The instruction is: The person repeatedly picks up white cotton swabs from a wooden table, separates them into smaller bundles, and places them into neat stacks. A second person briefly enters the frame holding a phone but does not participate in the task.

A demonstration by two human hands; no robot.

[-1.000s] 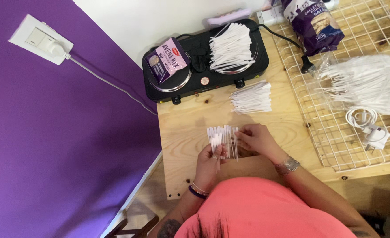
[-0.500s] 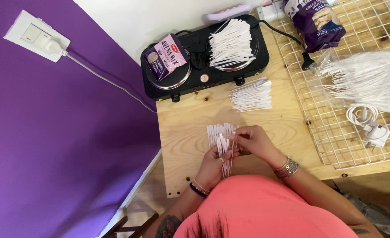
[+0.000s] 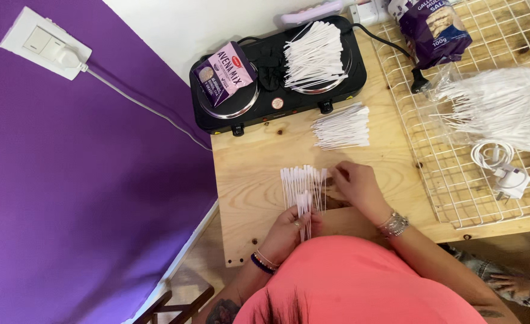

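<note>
While a fanned bunch of white sticks (image 3: 303,187) is pinched in the closed fingers of the left hand (image 3: 289,231) above the wooden table (image 3: 259,162), its right edge is touched by the loosely curled right hand (image 3: 354,183)

Black double hot plate (image 3: 275,102) sits at the back of the wooden table (image 3: 259,174), with a small pink-and-purple carton (image 3: 226,78) on its left burner and a pile of white sticks (image 3: 314,56) on the right one. Another little pile of white sticks (image 3: 343,127) lies on the wood just in front of it. To the right there's a white wire rack (image 3: 457,180) laid flat — on it a dark purple snack bag (image 3: 431,27), a clear plastic bag of white sticks (image 3: 497,107) and a coiled white charger (image 3: 505,171). Purple wall (image 3: 67,210) on the left, with a white wall switch (image 3: 44,49) and a cord running off it.
</note>
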